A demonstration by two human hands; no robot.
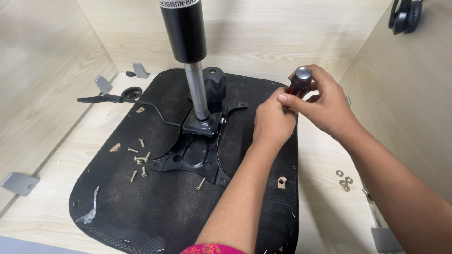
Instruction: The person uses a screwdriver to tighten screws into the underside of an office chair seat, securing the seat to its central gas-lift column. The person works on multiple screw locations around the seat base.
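Note:
An upturned black chair seat [155, 207] lies on the light wood surface. A black metal tilt plate [195, 157] sits on it, with a gas cylinder [188, 42] standing upright from its middle. My right hand [322, 103] grips the red and black handle of a screwdriver [300, 81], which stands upright over the seat's right part. My left hand [272, 121] is closed around the screwdriver's lower part, hiding the shaft and tip. Several loose brass screws [139, 160] lie on the seat left of the plate, and one screw [201, 184] lies below it.
A black lever [125, 99] runs from the plate to the left. Washers [345, 180] lie on the wood at the right. Grey metal brackets [20, 183] are fixed along the wooden side walls. Black headphones [405, 16] hang at the top right.

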